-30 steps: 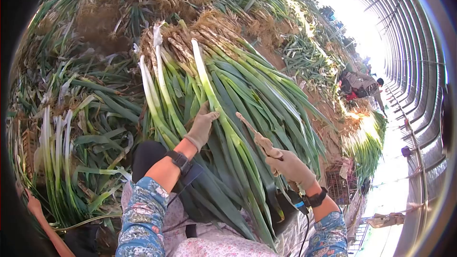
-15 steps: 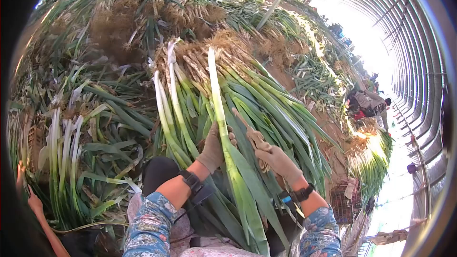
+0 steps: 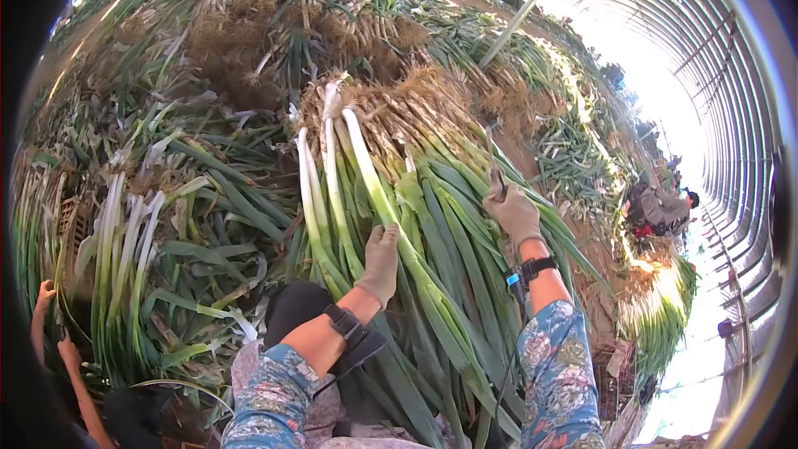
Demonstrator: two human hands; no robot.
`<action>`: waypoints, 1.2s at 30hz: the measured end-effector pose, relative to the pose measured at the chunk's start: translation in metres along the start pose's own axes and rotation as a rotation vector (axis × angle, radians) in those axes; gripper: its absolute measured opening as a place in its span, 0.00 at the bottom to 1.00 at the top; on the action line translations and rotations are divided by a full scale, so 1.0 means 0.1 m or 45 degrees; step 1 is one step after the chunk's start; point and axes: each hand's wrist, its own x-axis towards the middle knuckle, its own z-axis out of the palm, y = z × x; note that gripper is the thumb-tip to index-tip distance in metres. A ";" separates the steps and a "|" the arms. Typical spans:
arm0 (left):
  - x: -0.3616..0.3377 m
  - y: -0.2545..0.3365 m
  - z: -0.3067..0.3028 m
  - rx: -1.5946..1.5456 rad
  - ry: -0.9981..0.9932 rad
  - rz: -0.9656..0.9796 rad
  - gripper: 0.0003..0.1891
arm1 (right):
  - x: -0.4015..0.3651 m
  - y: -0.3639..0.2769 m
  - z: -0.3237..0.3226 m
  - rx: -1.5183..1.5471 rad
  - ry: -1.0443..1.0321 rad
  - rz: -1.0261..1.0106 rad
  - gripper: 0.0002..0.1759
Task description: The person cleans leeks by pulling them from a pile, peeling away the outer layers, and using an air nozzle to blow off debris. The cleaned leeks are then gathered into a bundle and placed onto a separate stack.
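A leek [image 3: 378, 185] with a clean white shaft and green leaves lies slantwise on a spread of leeks. My left hand [image 3: 381, 266], in a tan glove, is closed at its green part, fingers against the stalk. Two more white-shafted leeks [image 3: 333, 175] lie just left of it. My right hand [image 3: 514, 214], also gloved, is closed around a slim, knife-like tool [image 3: 496, 173] that points up and away over the leaves. Rooted, brown-skinned leeks [image 3: 424, 116] lie beyond and between my hands.
Leek heaps and loose leaves [image 3: 208, 187] cover the ground at left and behind. Another person's hands [image 3: 66, 349] are at lower left, near peeled leeks [image 3: 125, 241]. A slanted pole [image 3: 528, 8] stands behind. At right are a crate [image 3: 613, 382], a leek bundle [image 3: 657, 308] and another person [image 3: 665, 204].
The leek in my left hand has come down to the left, beside the other white ones. My right hand has moved up and right with the tool, which now points more steeply upward.
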 end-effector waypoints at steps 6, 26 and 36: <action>-0.09 0.10 -0.02 0.096 -0.171 -0.038 0.14 | -0.23 -0.72 -0.02 0.279 0.068 -0.421 0.23; 0.64 0.27 -1.39 1.118 0.418 0.221 0.28 | -0.30 -2.51 0.95 0.828 -0.446 0.052 0.23; 1.13 0.45 -1.27 0.779 0.596 0.380 0.24 | -0.49 -2.68 0.91 0.503 -0.505 -0.049 0.32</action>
